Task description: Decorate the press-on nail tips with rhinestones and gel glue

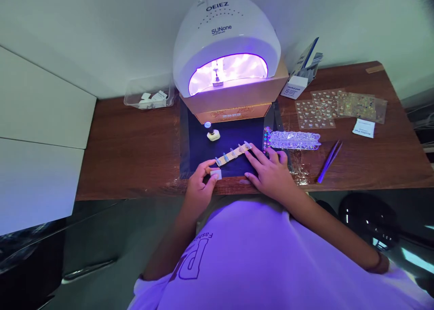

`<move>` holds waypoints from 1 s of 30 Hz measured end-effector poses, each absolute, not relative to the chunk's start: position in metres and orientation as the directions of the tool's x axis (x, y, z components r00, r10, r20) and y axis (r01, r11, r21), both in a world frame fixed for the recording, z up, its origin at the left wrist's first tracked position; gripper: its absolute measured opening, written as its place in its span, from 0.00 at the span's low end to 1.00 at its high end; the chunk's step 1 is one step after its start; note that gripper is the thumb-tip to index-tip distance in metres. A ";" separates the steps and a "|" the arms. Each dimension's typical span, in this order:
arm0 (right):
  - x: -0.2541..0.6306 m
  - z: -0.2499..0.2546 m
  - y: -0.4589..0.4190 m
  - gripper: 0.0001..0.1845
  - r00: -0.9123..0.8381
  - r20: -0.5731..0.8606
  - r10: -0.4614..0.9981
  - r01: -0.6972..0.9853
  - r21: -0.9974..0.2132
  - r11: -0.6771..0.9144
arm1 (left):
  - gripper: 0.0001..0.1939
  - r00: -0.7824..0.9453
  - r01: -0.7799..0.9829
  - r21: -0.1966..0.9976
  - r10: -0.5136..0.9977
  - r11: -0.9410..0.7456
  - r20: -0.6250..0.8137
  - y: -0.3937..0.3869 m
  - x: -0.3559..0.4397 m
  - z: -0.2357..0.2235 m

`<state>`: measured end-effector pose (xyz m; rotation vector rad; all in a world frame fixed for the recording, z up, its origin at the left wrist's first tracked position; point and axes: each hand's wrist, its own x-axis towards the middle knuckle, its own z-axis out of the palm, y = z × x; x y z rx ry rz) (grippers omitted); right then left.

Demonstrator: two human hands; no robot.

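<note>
Near the front edge of the table, my left hand (200, 183) pinches a small white pad (216, 174) between thumb and fingers, just below the left end of a pale strip (233, 155). Several decorated false nails (233, 152) stand in a row along that strip. My right hand (271, 172) lies with its fingers apart, the index fingertip at the strip's right end. Behind the strip sits a small nail polish bottle (213, 135) with a dark cap. A loose clear nail tip (244, 181) appears to lie by the right thumb.
A lit nail lamp (227, 39) rests on a cardboard box (233, 100), with a small stand (217, 77) inside. To the right are a rhinestone case (294, 140), tweezers (329, 162), sticker sheets (315, 113) and an alcohol pad box (294, 87). A clear bin (149, 100) stands at left.
</note>
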<state>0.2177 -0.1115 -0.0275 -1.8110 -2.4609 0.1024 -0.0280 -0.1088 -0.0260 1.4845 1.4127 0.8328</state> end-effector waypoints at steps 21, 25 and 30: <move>0.220 -0.029 -0.104 0.34 -0.292 0.022 0.956 0.939 -0.182 0.291 | 0.18 -0.051 0.204 0.964 0.985 0.170 -0.163 -0.108 -0.010 -0.020; 0.222 -0.028 -0.104 0.34 -0.314 0.022 0.949 0.929 -0.199 0.312 | 0.18 -0.041 0.176 0.961 0.977 0.214 -0.210 -0.124 -0.010 -0.015; 0.226 -0.028 -0.103 0.33 -0.379 0.021 0.925 0.901 -0.220 0.375 | 0.17 0.006 0.209 0.952 0.974 0.222 -0.228 -0.155 -0.009 -0.016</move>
